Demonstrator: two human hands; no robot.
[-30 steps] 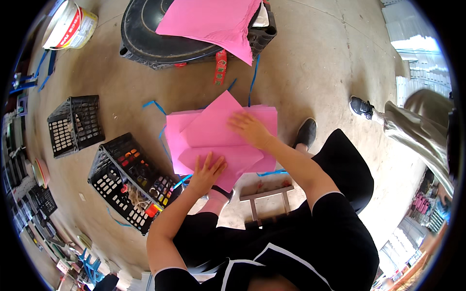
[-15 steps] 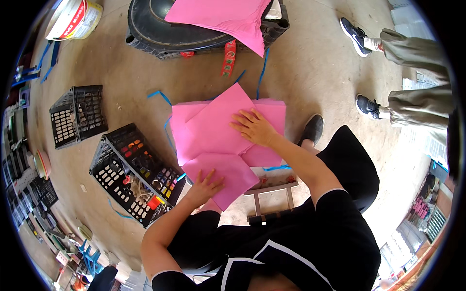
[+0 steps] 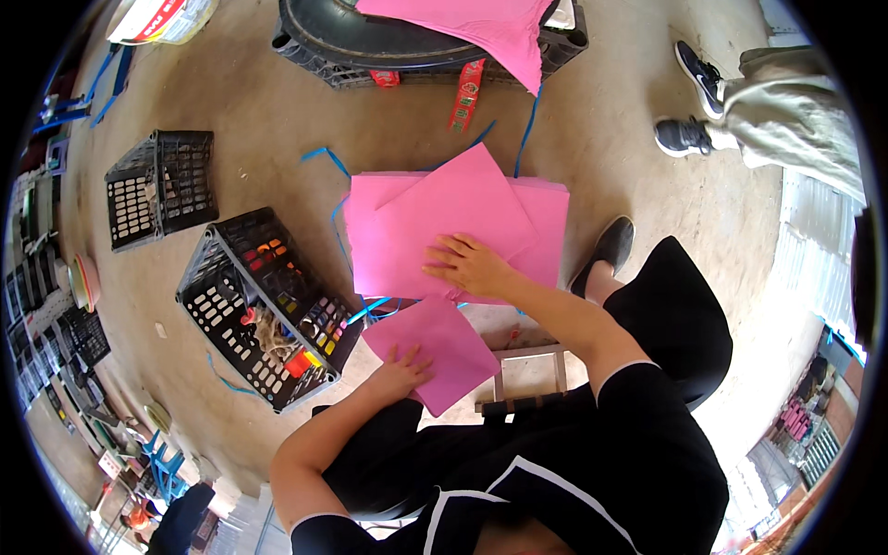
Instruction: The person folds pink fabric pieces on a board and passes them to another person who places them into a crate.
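Pink sheets form a rectangular stack (image 3: 379, 240) before me, with a squarish sheet turned at an angle on top and blue straps beneath. My right hand (image 3: 467, 270) lies spread on the top sheet, near the stack's lower middle. Closer to my lap, a smaller pink sheet (image 3: 439, 328) hangs off the stack's near side. My left hand (image 3: 405, 372) rests on its lower left part with fingers apart; whether the thumb grips underneath is hidden. A low wooden frame (image 3: 527, 356) shows behind that sheet.
Two black plastic crates (image 3: 268, 310) stand at left, the nearer holding colourful items. Ahead is a black round lid (image 3: 324, 28) on a crate, with pink sheets (image 3: 499, 28). A white bucket (image 3: 162, 18) is upper left. A person's legs (image 3: 777, 120) are at upper right.
The smaller sheet has slid toward my lap with my left hand on it, separating from the larger sheets. My right hand has moved down the stack. The other person's legs have come further into view.
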